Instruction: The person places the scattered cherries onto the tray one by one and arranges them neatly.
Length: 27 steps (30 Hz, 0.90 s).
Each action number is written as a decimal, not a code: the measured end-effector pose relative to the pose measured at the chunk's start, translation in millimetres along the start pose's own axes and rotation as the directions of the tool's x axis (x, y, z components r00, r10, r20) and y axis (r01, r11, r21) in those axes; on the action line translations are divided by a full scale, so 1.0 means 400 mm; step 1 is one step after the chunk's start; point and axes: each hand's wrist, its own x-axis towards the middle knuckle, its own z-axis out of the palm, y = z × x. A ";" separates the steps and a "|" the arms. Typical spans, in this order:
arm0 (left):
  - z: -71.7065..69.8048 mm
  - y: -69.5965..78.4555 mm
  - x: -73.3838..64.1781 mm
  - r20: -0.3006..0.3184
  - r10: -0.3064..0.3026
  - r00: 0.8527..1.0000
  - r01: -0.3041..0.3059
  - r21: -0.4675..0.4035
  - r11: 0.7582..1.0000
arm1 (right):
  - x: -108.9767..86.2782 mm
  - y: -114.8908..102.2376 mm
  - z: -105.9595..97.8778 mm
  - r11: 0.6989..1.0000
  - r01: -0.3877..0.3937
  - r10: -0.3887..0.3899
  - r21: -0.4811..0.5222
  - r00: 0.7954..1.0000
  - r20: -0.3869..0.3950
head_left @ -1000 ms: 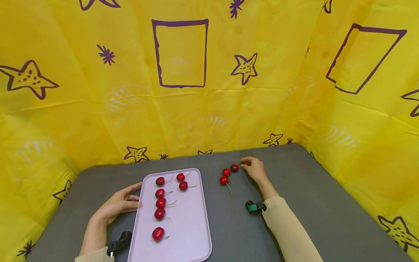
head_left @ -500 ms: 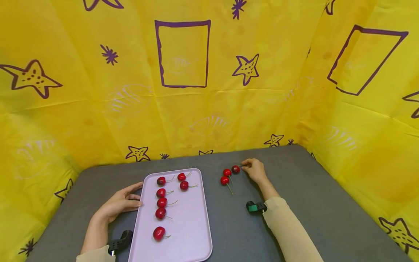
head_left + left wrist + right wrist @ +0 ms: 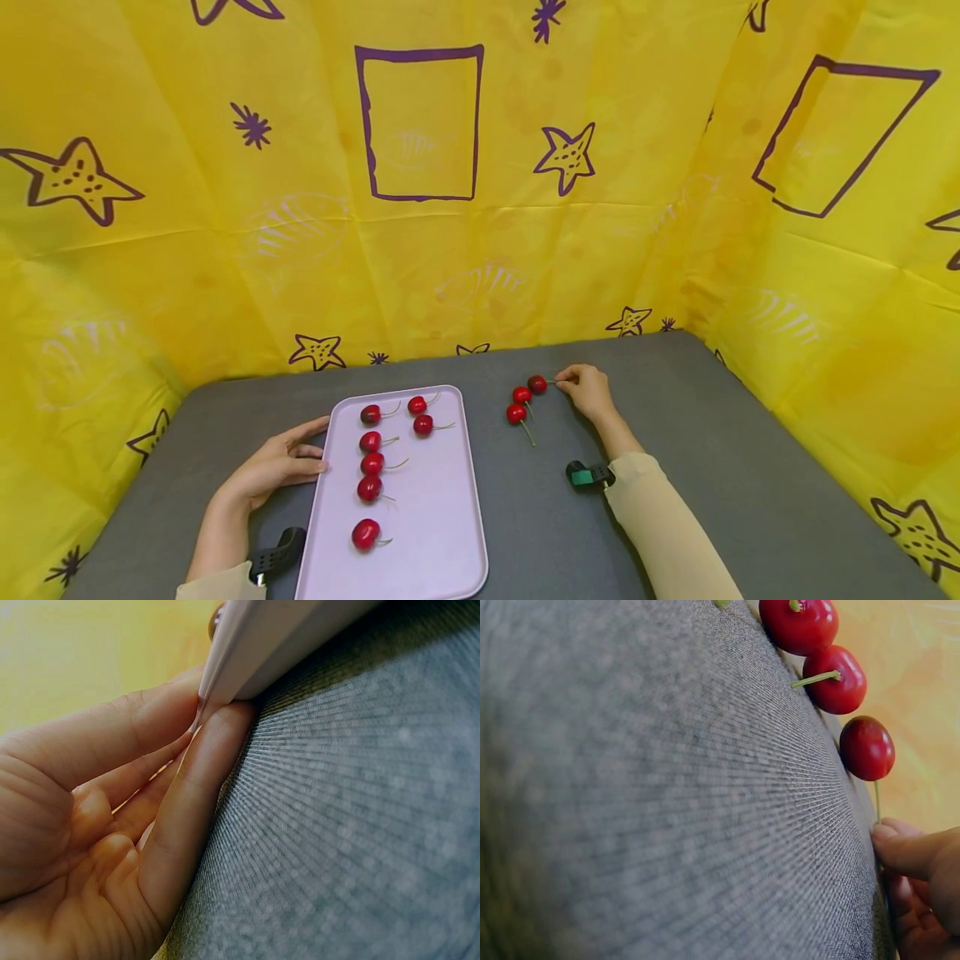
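Note:
My right hand (image 3: 587,392) pinches the stem (image 3: 878,802) of a dark red cherry (image 3: 537,384) between thumb and fingertips. The cherry sits at the upper end of a short slanting line on the table. Two more cherries complete that line, a middle one (image 3: 522,395) and a nearer one (image 3: 516,414) with its stem towards me. On the left, my left hand (image 3: 273,468) holds the edge of a pale lilac tray (image 3: 442,533). In the left wrist view its thumb (image 3: 142,724) lies at the rim, with a finger (image 3: 199,757) under it.
Several cherries lie on the tray, most in a column along its left side, such as the nearest one (image 3: 366,534), and a pair at top right including one cherry (image 3: 423,425). Yellow patterned cloth (image 3: 420,275) walls the grey table (image 3: 720,483) at back and sides.
The right fingers have shifted slightly outward along the stem, and more of it shows beside the cherry. That cherry has moved a little away from me. The left hand keeps its place.

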 end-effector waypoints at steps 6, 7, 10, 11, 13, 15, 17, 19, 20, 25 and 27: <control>-0.001 -0.003 0.002 -0.006 -0.007 1.000 0.007 0.007 1.000 | -0.004 0.003 0.002 1.000 0.014 -0.014 0.002 1.000 -0.011; -0.001 -0.004 0.003 -0.005 -0.007 1.000 0.007 0.006 1.000 | -0.005 0.003 0.002 1.000 0.015 -0.015 0.003 1.000 -0.013; -0.002 -0.006 0.004 -0.003 -0.007 1.000 0.007 0.003 1.000 | -0.007 0.004 0.002 1.000 0.023 -0.022 0.006 1.000 -0.019; -0.002 -0.006 0.005 -0.003 -0.006 1.000 0.006 0.003 1.000 | -0.008 0.005 0.002 1.000 0.027 -0.027 0.007 0.999 -0.022; -0.002 -0.006 0.005 -0.003 -0.004 1.000 0.004 0.002 1.000 | -0.009 0.004 0.002 0.999 0.032 -0.031 0.016 0.999 -0.026; -0.001 -0.005 0.005 -0.003 -0.003 1.000 0.003 0.000 1.000 | -0.009 0.002 0.002 0.999 0.035 -0.034 0.019 0.999 -0.026; -0.001 -0.003 0.005 -0.003 -0.005 1.000 0.005 0.000 1.000 | -0.009 0.001 0.002 0.999 0.030 -0.030 0.020 0.999 -0.021; 0.000 -0.001 0.004 -0.002 -0.007 1.000 0.007 -0.001 1.000 | -0.009 0.002 0.001 1.000 0.026 -0.025 0.017 1.000 -0.016; 0.000 -0.001 0.004 -0.001 -0.006 1.000 0.006 -0.001 1.000 | -0.008 0.002 0.001 1.000 0.024 -0.024 0.018 1.000 -0.015; 0.000 -0.002 0.003 -0.002 -0.004 1.000 0.004 -0.001 1.000 | -0.006 0.003 -0.001 1.000 0.007 -0.006 0.026 1.000 -0.016; 0.000 -0.003 0.002 -0.005 -0.007 1.000 0.007 -0.001 1.000 | -0.006 0.001 -0.001 0.999 0.001 0.000 0.036 1.000 -0.015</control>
